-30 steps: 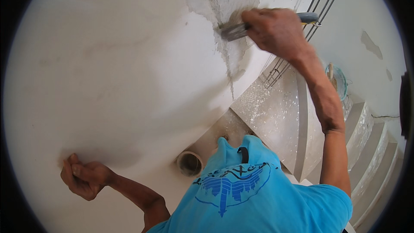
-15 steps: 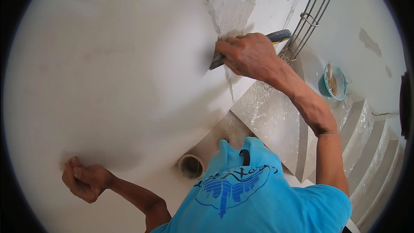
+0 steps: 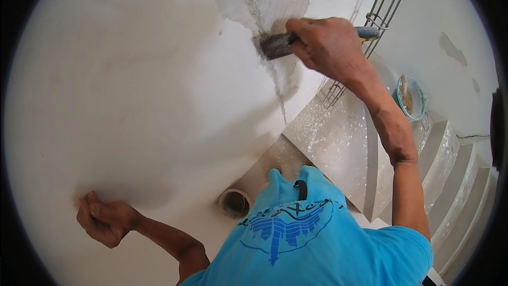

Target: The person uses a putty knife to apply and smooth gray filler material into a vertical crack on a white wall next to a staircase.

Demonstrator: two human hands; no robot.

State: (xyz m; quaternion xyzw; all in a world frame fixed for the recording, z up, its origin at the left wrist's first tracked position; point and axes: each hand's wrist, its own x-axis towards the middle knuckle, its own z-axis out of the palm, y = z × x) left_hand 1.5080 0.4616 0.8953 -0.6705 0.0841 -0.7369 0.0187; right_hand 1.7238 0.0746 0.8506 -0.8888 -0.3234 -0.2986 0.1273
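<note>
My right hand [image 3: 330,45] grips a scraper [image 3: 279,45] with a dark, worn blade and a black and yellow handle. Its blade touches the white wall [image 3: 132,116] at the edge of a rough grey bare patch [image 3: 275,0], where the paint or skim coat is gone. A narrow crack runs down from this patch, below the blade. At the lower left, my left hand [image 3: 106,219] rests by the wall with its fingers curled in and the thumb against them. No object shows in it.
Stairs [image 3: 439,153] curve along the right, with pale debris scattered on the landing [image 3: 333,137]. A teal bucket [image 3: 410,99] holding a handled tool stands there. Upright metal rods [image 3: 389,0] rise at the upper right. A round pipe opening [image 3: 234,203] sits near my shirt.
My right hand has moved up and slightly right with the scraper, whose blade now sits higher on the rough patch. My left hand has stayed in place.
</note>
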